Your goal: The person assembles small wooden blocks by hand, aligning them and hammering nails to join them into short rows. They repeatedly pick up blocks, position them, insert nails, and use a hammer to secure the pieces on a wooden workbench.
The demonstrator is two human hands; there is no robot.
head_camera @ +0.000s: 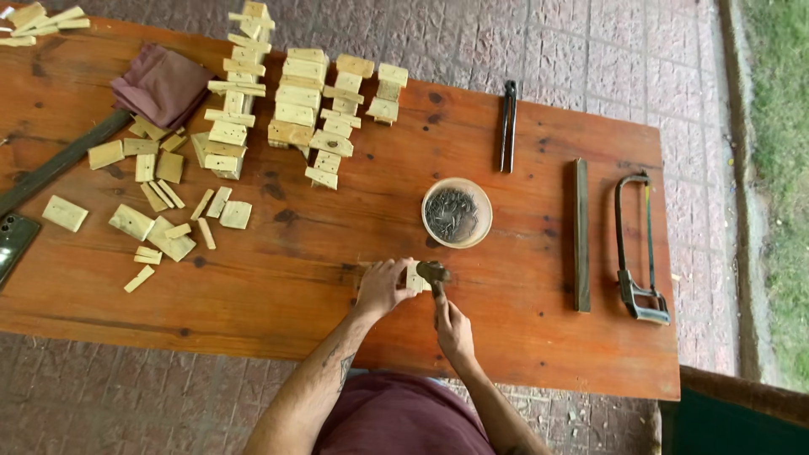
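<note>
Far to the left of the left hand [383, 286], pale flat wood offcuts [160, 221] lay scattered on the knotty orange-brown table [278, 278], with stacked blocks [295, 109] beyond. That hand curled shut around a small pale wooden piece [414, 280]. Touching it, the right hand [453, 329] gripped a hammer [435, 276], its dark head on the piece. Just above sat a round bowl of dark nails [456, 212]; farther right lay a straight bar [581, 234] and a hacksaw [638, 248].
</note>
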